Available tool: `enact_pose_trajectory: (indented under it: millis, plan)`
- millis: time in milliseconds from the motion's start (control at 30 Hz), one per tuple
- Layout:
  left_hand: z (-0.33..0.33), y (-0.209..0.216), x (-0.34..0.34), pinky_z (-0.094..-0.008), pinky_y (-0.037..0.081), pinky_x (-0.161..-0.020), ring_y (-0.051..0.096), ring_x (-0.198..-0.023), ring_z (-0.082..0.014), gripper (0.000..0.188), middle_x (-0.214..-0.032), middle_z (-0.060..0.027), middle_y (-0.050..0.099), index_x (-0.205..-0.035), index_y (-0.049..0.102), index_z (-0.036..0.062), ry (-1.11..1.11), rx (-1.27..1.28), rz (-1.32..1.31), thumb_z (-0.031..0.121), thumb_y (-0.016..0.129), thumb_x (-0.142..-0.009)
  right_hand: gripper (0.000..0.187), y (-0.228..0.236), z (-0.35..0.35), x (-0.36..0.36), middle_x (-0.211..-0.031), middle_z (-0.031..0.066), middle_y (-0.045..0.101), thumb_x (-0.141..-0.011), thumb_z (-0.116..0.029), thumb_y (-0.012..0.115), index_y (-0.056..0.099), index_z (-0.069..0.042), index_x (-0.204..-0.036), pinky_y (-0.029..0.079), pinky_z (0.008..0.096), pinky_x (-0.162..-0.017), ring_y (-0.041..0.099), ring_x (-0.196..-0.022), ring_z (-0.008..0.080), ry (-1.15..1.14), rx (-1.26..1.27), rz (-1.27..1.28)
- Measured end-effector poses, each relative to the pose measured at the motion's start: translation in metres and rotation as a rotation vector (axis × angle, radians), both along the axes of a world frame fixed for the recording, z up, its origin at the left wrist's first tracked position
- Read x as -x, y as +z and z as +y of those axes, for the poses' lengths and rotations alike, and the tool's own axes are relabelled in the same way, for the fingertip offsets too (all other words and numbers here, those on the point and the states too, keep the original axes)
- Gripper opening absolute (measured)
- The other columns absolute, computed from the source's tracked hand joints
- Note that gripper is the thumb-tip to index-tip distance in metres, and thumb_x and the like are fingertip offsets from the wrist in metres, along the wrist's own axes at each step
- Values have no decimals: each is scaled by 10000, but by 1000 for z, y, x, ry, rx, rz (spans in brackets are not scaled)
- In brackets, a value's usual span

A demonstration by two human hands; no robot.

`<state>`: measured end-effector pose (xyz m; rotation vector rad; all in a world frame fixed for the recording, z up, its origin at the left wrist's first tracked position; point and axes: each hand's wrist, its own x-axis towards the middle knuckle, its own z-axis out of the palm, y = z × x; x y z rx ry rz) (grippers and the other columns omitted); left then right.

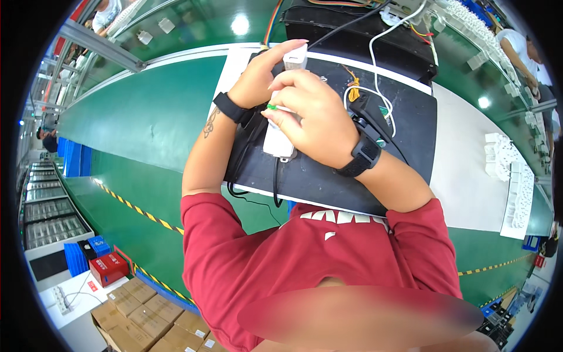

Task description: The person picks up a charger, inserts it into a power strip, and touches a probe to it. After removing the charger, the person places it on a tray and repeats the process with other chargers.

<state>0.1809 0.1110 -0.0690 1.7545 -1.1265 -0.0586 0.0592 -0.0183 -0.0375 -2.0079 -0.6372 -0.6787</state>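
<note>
Under the right grip, pinching a green piece, lies white casing; left grip unclear.

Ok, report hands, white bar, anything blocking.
Left hand at white block. Right hand pinches small green piece. White bar partly hidden beneath right hand; link to block unseen.

We count two hands, two black wristbands, one orange wire bundle, one green piece, one black mat, one partly hidden white casing, perhaps two.
</note>
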Motion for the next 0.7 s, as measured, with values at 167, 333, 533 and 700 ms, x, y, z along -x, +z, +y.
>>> enact_pose_trajectory:
  millis: [167,333,533,700]
  plan:
    - [-5,7,4,-295,410,-864,526,-1034,-210,587,-1180,-119,529,-1251,446,72,17,-31,20,24,660,-707,96,-8,-7,4,-925,97,543,-734,-85,630,581,-15,-778,446,326,-722,546,-821,260,75,-103,75]
    - [2,43,-24,-323,474,-811,557,-961,-214,763,-1129,-161,510,-1332,208,33,104,366,119,-19,668,-726,227,5,-15,12,-1080,129,488,-740,-109,633,609,-32,-952,436,325,-784,527,-934,271,156,-63,336]
    - [12,61,-147,-402,410,-838,594,-863,-265,394,-1018,-67,605,-1074,567,176,945,-708,-738,302,670,-715,546,36,-114,36,-1252,182,393,-695,-194,697,482,-21,-1166,359,386,-941,402,-1154,341,-77,129,34]
    - [-5,5,-218,-475,290,-948,492,-1003,-179,218,-971,9,550,-963,600,263,707,-1136,-1310,177,475,-806,376,3,-296,-33,-1170,164,496,-771,-254,615,564,-38,-1074,363,348,-940,464,-1098,302,-806,308,97]
